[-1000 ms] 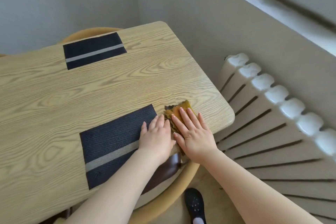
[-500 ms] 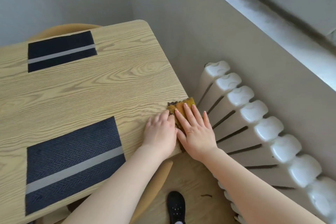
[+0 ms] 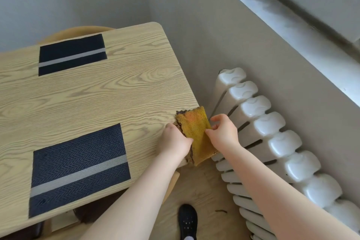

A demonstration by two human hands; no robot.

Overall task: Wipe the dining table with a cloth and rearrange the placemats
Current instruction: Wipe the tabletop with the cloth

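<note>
Hands gripping yellow cloth (image 3: 195, 128) at wooden table (image 3: 116, 99) corner: left hand (image 3: 175, 141) pinching near edge, right hand (image 3: 224, 132) pinching far edge. Two dark striped placemats (image 3: 78, 167) lying on tabletop.

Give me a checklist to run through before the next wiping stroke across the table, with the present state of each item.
1. Cloth held by both hands: ok. The left hand grips its left edge and the right hand pinches its right edge.
2. Cloth flat on the table: not ok. It is lifted at the right edge, partly hanging over it.
3. Near placemat out of the stroke's path: ok; bare wood separates it from the cloth.
4. Far placemat out of the way: ok.
5. Clearance from the radiator: ok, though the right hand is close.
6. Table surface clean: cannot tell.
</note>
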